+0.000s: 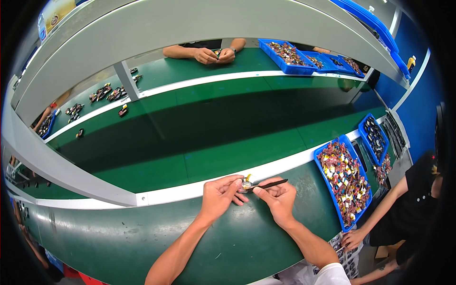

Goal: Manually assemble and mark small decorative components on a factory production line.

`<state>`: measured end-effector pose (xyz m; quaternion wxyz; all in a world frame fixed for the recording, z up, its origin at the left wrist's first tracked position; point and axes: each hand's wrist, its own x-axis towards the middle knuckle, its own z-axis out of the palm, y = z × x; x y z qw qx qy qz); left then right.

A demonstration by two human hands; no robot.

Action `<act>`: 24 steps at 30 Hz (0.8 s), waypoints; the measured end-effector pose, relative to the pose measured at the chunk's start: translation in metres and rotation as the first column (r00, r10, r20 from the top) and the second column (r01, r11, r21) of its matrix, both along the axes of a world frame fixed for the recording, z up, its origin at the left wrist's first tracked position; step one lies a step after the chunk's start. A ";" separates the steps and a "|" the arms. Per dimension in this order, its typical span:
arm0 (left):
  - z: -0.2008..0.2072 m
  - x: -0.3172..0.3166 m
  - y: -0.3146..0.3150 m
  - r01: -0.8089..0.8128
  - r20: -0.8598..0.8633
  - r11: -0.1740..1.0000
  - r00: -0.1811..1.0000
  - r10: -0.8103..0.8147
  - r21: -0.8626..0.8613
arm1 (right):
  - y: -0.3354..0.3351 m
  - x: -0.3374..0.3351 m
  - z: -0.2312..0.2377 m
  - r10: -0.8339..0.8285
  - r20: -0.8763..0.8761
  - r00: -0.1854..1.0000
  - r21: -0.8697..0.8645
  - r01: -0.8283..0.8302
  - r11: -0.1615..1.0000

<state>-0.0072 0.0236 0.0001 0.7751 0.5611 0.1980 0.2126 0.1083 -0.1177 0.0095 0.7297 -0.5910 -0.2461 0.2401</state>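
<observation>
My left hand (pixel 220 195) pinches a small electronic part (pixel 245 184) with a yellow piece on top, above the near green worktop. Its finer details are too small to make out. In my right hand (pixel 279 199) is a slim black stick-like tool (pixel 270 185), held between thumb and fingers. The tool's left tip meets or nearly meets the part; contact cannot be told. Both hands are close together at the worktop's far edge, beside the white rail (pixel 171 196).
To my right, a blue tray (pixel 340 219) is heaped with small wired parts; a smaller blue tray (pixel 385 151) holds black pieces. Beyond the rail runs a green conveyor belt (pixel 228 137) with a few parts. A grey frame (pixel 71 156) arches overhead. Co-workers' hands (pixel 214 55) show opposite and at right.
</observation>
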 end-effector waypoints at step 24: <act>0.012 -0.003 0.005 -0.030 -0.112 0.982 0.992 0.051 0.186 | 0.002 0.006 0.000 -0.054 0.748 0.661 0.078 -0.007 0.997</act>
